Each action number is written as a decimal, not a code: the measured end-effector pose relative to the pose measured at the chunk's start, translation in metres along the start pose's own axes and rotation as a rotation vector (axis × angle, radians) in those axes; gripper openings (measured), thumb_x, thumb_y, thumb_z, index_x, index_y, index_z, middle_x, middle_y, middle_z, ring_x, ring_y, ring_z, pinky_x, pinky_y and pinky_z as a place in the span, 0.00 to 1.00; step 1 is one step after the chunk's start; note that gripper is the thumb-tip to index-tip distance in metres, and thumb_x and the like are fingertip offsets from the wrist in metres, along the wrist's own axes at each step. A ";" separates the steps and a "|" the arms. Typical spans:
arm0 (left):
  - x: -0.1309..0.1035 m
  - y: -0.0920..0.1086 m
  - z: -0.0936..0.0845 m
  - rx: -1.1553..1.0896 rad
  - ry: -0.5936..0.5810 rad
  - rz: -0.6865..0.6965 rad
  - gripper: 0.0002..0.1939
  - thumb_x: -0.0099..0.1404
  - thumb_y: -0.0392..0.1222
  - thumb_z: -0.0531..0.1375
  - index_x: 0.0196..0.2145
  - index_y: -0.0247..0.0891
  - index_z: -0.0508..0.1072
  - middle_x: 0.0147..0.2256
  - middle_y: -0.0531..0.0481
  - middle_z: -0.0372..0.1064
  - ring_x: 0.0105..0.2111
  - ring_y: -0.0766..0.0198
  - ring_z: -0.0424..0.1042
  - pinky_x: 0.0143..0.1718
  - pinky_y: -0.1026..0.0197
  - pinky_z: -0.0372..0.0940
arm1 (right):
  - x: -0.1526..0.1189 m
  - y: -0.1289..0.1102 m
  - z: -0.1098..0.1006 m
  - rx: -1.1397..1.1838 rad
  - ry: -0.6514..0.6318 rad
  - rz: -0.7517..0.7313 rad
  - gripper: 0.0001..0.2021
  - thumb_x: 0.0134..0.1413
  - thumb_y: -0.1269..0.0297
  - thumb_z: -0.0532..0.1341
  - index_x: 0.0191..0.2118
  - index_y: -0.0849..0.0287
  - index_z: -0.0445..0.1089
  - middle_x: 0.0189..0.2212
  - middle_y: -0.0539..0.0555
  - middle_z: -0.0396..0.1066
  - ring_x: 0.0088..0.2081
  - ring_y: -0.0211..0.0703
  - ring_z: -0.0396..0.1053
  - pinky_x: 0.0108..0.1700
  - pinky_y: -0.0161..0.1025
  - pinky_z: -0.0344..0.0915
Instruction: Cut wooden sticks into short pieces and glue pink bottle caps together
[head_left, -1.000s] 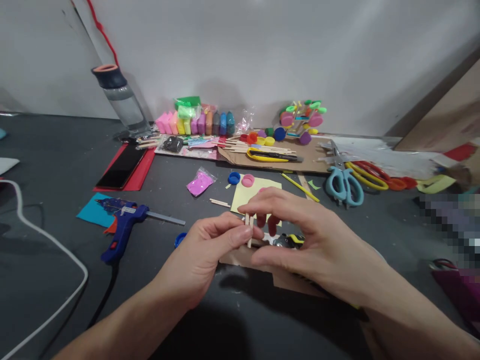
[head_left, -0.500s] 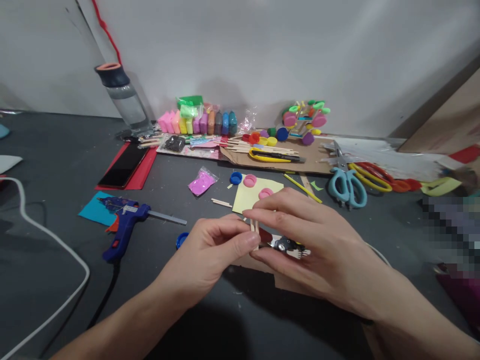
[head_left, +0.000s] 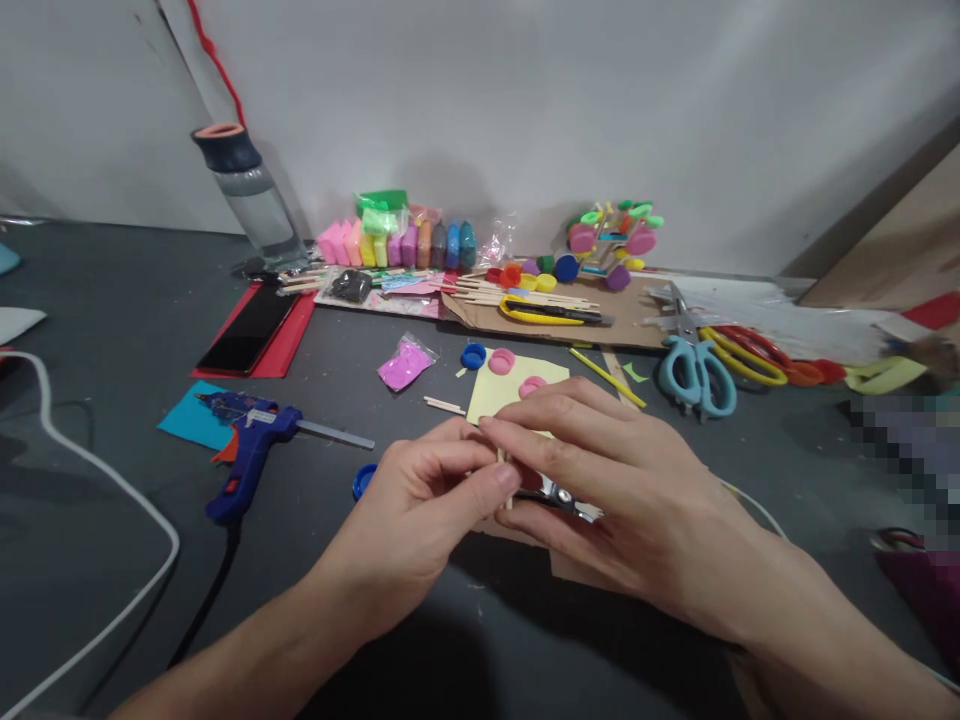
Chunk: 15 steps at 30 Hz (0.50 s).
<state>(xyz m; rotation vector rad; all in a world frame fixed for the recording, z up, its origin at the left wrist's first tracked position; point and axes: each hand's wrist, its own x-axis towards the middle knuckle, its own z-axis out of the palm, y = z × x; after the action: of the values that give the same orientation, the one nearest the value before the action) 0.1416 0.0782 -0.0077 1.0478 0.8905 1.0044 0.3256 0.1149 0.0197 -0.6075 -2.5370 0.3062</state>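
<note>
Small wooden sticks (head_left: 509,495) stand upright between the fingers, near the middle of the view. My left hand (head_left: 427,510) pinches them between thumb and forefinger. My right hand (head_left: 600,480) curves over them from the right, its fingertips at their upper and lower ends. Behind the sticks and partly under my right palm lies a metal tool with a dark part (head_left: 562,497); most of it is hidden. Just beyond the hands a yellow paper square (head_left: 491,390) carries pink caps (head_left: 501,362), with a blue cap (head_left: 473,356) at its corner.
A blue glue gun (head_left: 255,440) rests at the left, near a phone (head_left: 251,330) and a water bottle (head_left: 251,195). Clay packets (head_left: 409,245), a yellow cutter (head_left: 551,312), light blue scissors (head_left: 696,370) and a colourful stick model (head_left: 611,240) line the back.
The fingers of my right hand have moved slightly left and closer around the sticks. Less of the sticks shows, and the metal tool's visible part has shifted a little.
</note>
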 end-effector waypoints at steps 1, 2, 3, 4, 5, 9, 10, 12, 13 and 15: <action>0.000 -0.001 -0.001 -0.007 -0.006 -0.005 0.13 0.67 0.39 0.62 0.24 0.39 0.79 0.36 0.52 0.68 0.39 0.66 0.67 0.44 0.65 0.62 | 0.000 0.000 0.001 0.005 0.011 0.000 0.15 0.64 0.65 0.63 0.52 0.67 0.69 0.45 0.59 0.72 0.45 0.46 0.67 0.48 0.44 0.65; 0.001 -0.001 -0.002 -0.017 -0.012 -0.015 0.12 0.67 0.40 0.62 0.25 0.39 0.79 0.36 0.52 0.68 0.40 0.66 0.67 0.45 0.64 0.61 | -0.001 0.001 0.001 0.009 0.023 0.001 0.15 0.63 0.65 0.63 0.52 0.67 0.69 0.45 0.59 0.72 0.46 0.46 0.67 0.48 0.44 0.65; 0.001 -0.002 -0.003 -0.029 -0.019 -0.026 0.11 0.67 0.40 0.62 0.26 0.40 0.80 0.36 0.52 0.68 0.40 0.65 0.67 0.46 0.64 0.60 | -0.001 0.001 0.001 0.015 0.031 0.004 0.15 0.63 0.65 0.64 0.51 0.67 0.69 0.45 0.59 0.72 0.46 0.45 0.67 0.49 0.43 0.65; 0.001 -0.003 -0.003 -0.045 -0.026 -0.039 0.11 0.67 0.41 0.63 0.27 0.40 0.80 0.35 0.52 0.68 0.40 0.65 0.66 0.45 0.63 0.60 | -0.001 0.001 0.002 0.022 0.040 0.004 0.14 0.63 0.65 0.64 0.50 0.67 0.69 0.45 0.59 0.72 0.46 0.44 0.68 0.49 0.42 0.65; 0.001 -0.003 -0.004 -0.063 -0.032 -0.053 0.11 0.67 0.41 0.63 0.27 0.40 0.80 0.35 0.52 0.68 0.40 0.65 0.66 0.45 0.63 0.60 | -0.001 0.001 0.002 0.031 0.046 0.003 0.13 0.63 0.65 0.65 0.49 0.67 0.70 0.44 0.58 0.72 0.45 0.44 0.68 0.49 0.41 0.65; 0.002 -0.005 -0.005 -0.155 -0.052 -0.123 0.12 0.65 0.43 0.64 0.26 0.37 0.78 0.32 0.52 0.68 0.36 0.64 0.66 0.43 0.61 0.60 | -0.001 0.002 0.003 0.045 0.043 -0.017 0.12 0.63 0.65 0.64 0.48 0.66 0.70 0.43 0.58 0.73 0.44 0.43 0.68 0.48 0.41 0.65; 0.002 -0.006 -0.006 -0.178 -0.057 -0.146 0.12 0.65 0.43 0.64 0.25 0.36 0.78 0.30 0.52 0.67 0.35 0.65 0.66 0.42 0.61 0.60 | 0.000 0.002 0.003 0.039 0.039 -0.023 0.12 0.63 0.66 0.64 0.49 0.66 0.70 0.43 0.58 0.73 0.44 0.44 0.68 0.48 0.42 0.65; 0.002 -0.007 -0.006 -0.213 -0.064 -0.185 0.14 0.64 0.45 0.64 0.24 0.35 0.76 0.26 0.53 0.66 0.32 0.66 0.64 0.39 0.61 0.59 | 0.001 0.004 0.004 0.030 0.039 -0.043 0.11 0.63 0.66 0.64 0.49 0.66 0.70 0.43 0.58 0.74 0.44 0.44 0.68 0.48 0.43 0.66; 0.002 -0.007 -0.006 -0.222 -0.063 -0.198 0.14 0.64 0.46 0.64 0.24 0.35 0.75 0.25 0.53 0.66 0.30 0.66 0.63 0.38 0.62 0.58 | 0.001 0.004 0.004 0.026 0.039 -0.049 0.11 0.63 0.66 0.63 0.48 0.66 0.70 0.43 0.58 0.74 0.44 0.44 0.68 0.49 0.43 0.66; 0.002 -0.007 -0.006 -0.221 -0.053 -0.197 0.15 0.63 0.45 0.65 0.22 0.34 0.74 0.23 0.53 0.65 0.28 0.68 0.62 0.35 0.63 0.57 | 0.002 0.005 0.004 0.024 0.041 -0.058 0.10 0.63 0.67 0.64 0.48 0.65 0.70 0.44 0.58 0.74 0.44 0.45 0.68 0.49 0.43 0.66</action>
<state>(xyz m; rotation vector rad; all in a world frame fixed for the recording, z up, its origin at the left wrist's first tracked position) 0.1383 0.0808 -0.0164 0.7810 0.8028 0.8828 0.3238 0.1196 0.0150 -0.5247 -2.5032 0.2998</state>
